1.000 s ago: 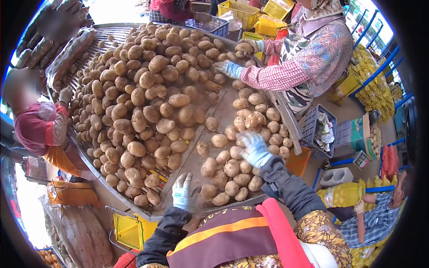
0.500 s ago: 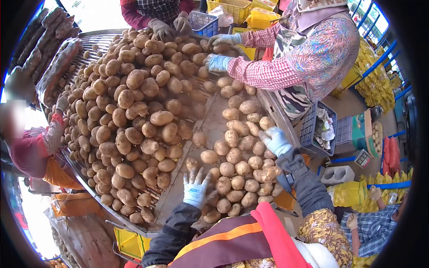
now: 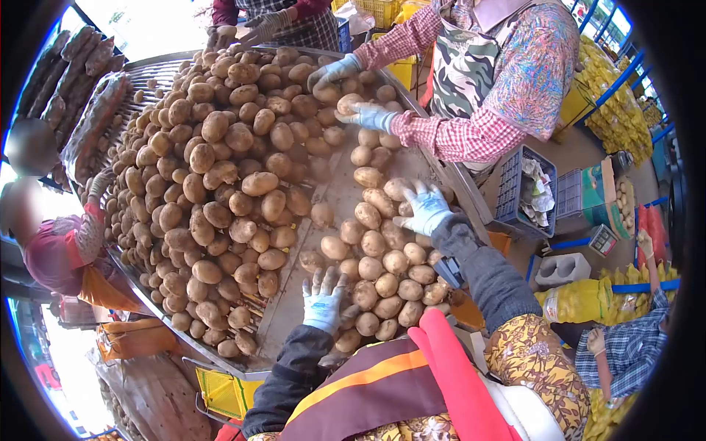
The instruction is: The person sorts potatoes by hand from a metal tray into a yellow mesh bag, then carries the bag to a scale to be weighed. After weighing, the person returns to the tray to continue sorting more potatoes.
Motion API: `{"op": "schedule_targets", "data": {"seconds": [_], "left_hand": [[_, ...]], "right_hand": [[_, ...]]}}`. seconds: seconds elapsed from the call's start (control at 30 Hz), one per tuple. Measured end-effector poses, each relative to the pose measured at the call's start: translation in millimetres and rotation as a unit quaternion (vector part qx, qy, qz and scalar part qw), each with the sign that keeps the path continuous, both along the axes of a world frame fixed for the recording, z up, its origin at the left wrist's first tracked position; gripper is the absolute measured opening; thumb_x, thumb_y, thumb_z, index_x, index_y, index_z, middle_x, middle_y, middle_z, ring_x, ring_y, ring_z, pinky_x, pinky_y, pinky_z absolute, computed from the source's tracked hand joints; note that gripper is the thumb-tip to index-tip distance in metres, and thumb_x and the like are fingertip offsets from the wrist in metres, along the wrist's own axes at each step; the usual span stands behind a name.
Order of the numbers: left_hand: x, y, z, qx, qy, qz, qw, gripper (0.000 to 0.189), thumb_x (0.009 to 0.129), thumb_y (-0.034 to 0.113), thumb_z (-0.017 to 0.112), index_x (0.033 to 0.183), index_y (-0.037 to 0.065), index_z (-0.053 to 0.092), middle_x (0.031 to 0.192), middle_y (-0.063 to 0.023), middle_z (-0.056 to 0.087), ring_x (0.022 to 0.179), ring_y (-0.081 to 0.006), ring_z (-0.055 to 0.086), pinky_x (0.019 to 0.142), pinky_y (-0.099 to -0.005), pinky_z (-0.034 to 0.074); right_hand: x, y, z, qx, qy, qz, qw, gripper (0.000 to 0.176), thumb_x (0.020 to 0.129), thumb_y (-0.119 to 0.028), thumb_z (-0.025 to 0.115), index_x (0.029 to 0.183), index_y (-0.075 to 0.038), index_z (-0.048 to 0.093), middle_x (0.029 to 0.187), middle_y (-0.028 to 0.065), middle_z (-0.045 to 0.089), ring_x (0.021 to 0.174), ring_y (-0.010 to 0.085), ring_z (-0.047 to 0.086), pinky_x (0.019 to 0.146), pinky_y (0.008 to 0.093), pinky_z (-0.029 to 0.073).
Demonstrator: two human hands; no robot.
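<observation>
Moved: right hand (image 3: 425, 207) has slid in from the right rim onto the smaller heap; left hand (image 3: 323, 301) stays by the near edge, its fingers spread wider than before.
Head view, own hands: two, both gloved.
Left hand: released, palm down, fingers splayed, touching potatoes just inside the near edge of the counter (image 3: 344, 192).
Right hand: laid over potatoes at the right edge with fingers bent; I cannot tell whether it grips one.
Potatoes (image 3: 220, 169): far too many to count. They lie in two heaps, a big one filling the left and far part of the counter and a smaller heap (image 3: 382, 264) running along the right edge to the near right corner, with a bare dusty strip between them.
Other people: four.
Plaid-sleeved person (image 3: 471, 132): two blue gloves (image 3: 370, 116), both on potatoes at the far right edge.
Person at the far edge (image 3: 287, 18): two grey gloves, body cut off by the top of the picture.
Person in red (image 3: 55, 253): at the left edge, one gloved hand at the rim, the rest cut off.
Person in a blue check shirt (image 3: 625, 353): low on the right, well apart from the counter, partly cut off.
Crates: one blue crate (image 3: 526, 192) just beside the right edge, one yellow crate (image 3: 213, 393) under the near left corner.
Hidden: both palms and the potatoes beneath them.
</observation>
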State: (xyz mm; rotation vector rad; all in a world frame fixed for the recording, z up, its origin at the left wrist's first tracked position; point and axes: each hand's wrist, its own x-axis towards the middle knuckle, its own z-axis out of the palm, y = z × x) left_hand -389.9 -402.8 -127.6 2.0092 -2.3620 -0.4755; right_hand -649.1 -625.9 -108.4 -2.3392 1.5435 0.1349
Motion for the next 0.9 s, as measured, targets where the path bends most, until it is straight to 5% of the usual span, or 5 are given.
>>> {"op": "schedule_targets", "data": {"seconds": [0.17,0.37,0.6,0.7,0.9], "left_hand": [[-6.1,18.9,1.1,-0.015,-0.016,-0.044,0.999,0.087,0.076,0.064,0.062,0.146,0.02,0.038,0.154,-0.0192,0.026,0.144,-0.0399,0.019,0.114,-0.0617,0.005],[-31.7,29.7,20.1,0.068,-0.013,-0.168,0.983,0.096,0.072,0.061,0.067,0.149,0.017,0.032,0.157,-0.0216,0.017,0.146,-0.0398,0.012,0.113,-0.0659,0.002],[-59.0,3.5,6.4,0.078,-0.057,-0.293,0.951,0.087,0.074,0.055,0.069,0.146,0.019,0.036,0.157,-0.022,0.015,0.147,-0.0384,0.011,0.116,-0.0602,0.005],[-86.6,-3.8,-11.0,0.006,-0.056,-0.322,0.945,0.078,0.077,0.05,0.068,0.143,0.02,0.041,0.157,-0.0215,0.017,0.146,-0.0364,0.014,0.115,-0.062,0.007],[-111.3,0.4,3.5,0.018,0.06,-0.286,0.956,0.058,0.084,0.04,0.062,0.136,0.016,0.049,0.151,-0.015,0.035,0.141,-0.0329,0.031,0.114,-0.0626,0.012]], "right_hand": [[-32.8,107.9,-10.4,-0.022,-0.011,0.062,0.998,0.076,0.083,-0.059,0.058,0.147,-0.024,0.038,0.148,0.0222,0.031,0.14,0.0373,0.027,0.115,0.0567,0.008],[-57.9,198.4,-19.0,-0.055,-0.067,0.122,0.989,0.055,0.086,-0.046,0.059,0.139,-0.033,0.048,0.148,0.0168,0.036,0.139,0.0368,0.03,0.114,0.0546,0.023],[-106.3,194.4,-38.6,-0.183,-0.236,0.018,0.954,0.03,0.083,-0.028,0.067,0.108,-0.011,0.063,0.116,0.0108,0.059,0.11,0.0306,0.055,0.097,0.0436,0.042],[-72.4,117.8,-12.0,-0.245,-0.227,-0.044,0.942,0.044,0.083,-0.033,0.067,0.12,-0.012,0.059,0.12,0.0131,0.056,0.114,0.0344,0.052,0.096,0.0485,0.041],[3.0,24.1,16.4,0.065,0.016,-0.14,0.988,0.081,0.086,-0.063,0.053,0.151,-0.022,0.026,0.152,0.0074,0.035,0.145,0.0357,0.016,0.11,0.0717,0.01]]}}
